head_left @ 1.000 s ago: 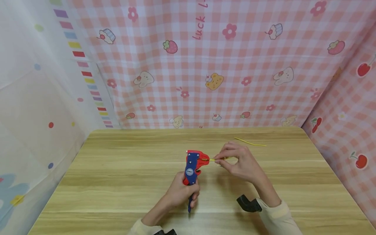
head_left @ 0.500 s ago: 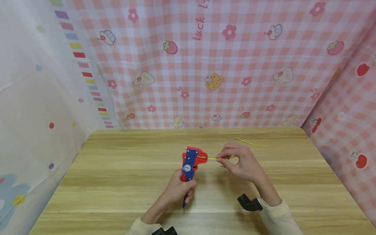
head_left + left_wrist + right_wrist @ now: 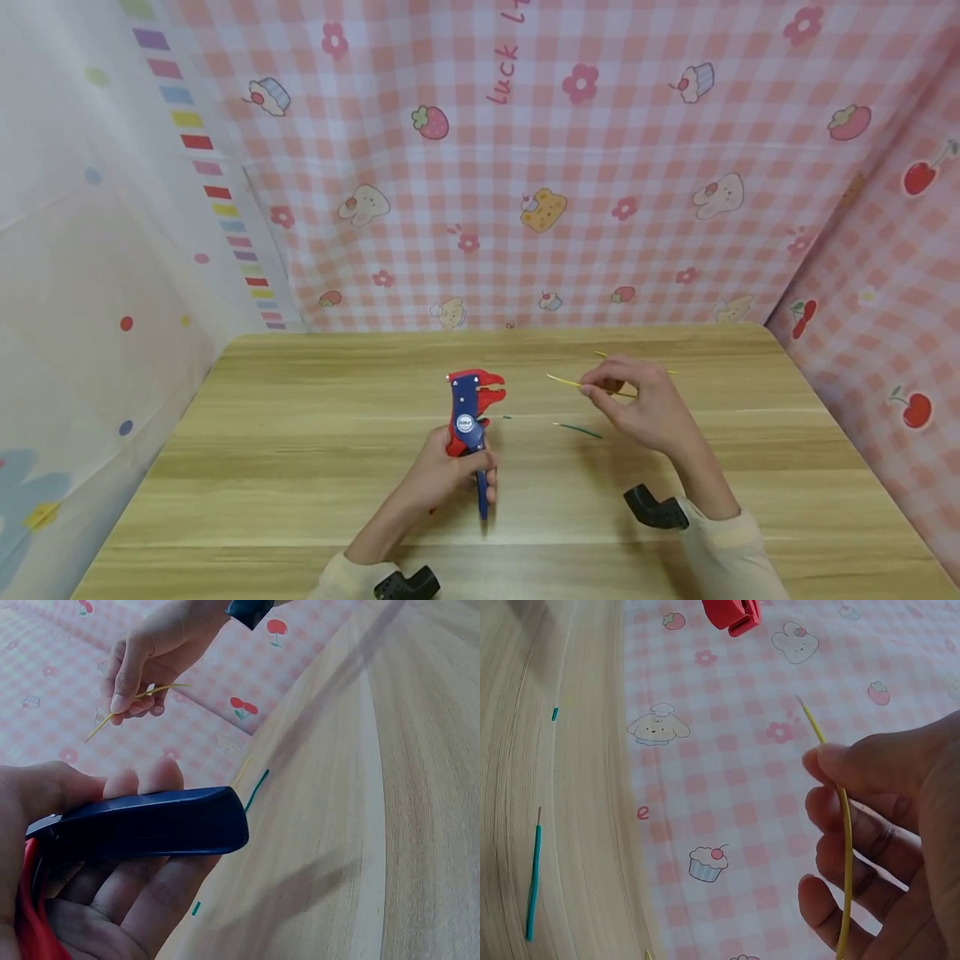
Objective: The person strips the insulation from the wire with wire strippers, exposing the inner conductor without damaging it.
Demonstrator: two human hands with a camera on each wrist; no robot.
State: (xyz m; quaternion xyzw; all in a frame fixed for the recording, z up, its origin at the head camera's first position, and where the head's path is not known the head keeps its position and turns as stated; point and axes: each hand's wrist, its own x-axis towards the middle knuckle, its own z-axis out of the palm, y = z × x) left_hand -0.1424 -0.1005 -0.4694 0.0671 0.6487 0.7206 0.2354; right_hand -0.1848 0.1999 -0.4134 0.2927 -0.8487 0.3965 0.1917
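Note:
My left hand (image 3: 446, 471) grips a red and blue wire stripper (image 3: 467, 408) by its handles, head upward; its red jaws stand apart with no wire between them. In the left wrist view the fingers lie around the dark blue handle (image 3: 142, 825). To the right, my right hand (image 3: 641, 404) pinches a yellow wire (image 3: 562, 380) between thumb and forefinger, above the table. One tip of this wire shows bare metal (image 3: 800, 701) in the right wrist view, pointing toward the stripper. The wire's rest runs back across the curled fingers.
On the wooden table (image 3: 300, 467) lie a green wire (image 3: 581, 431) with one bare end and a short green piece (image 3: 507, 417). A second yellow wire (image 3: 672, 372) lies behind the right hand, partly hidden. A checked cloth (image 3: 480, 167) hangs at the back edge.
The yellow wire has come out of the stripper's jaws, showing a bare tip. The stripper has moved left and its jaws have opened; the right hand has moved right and slightly up.

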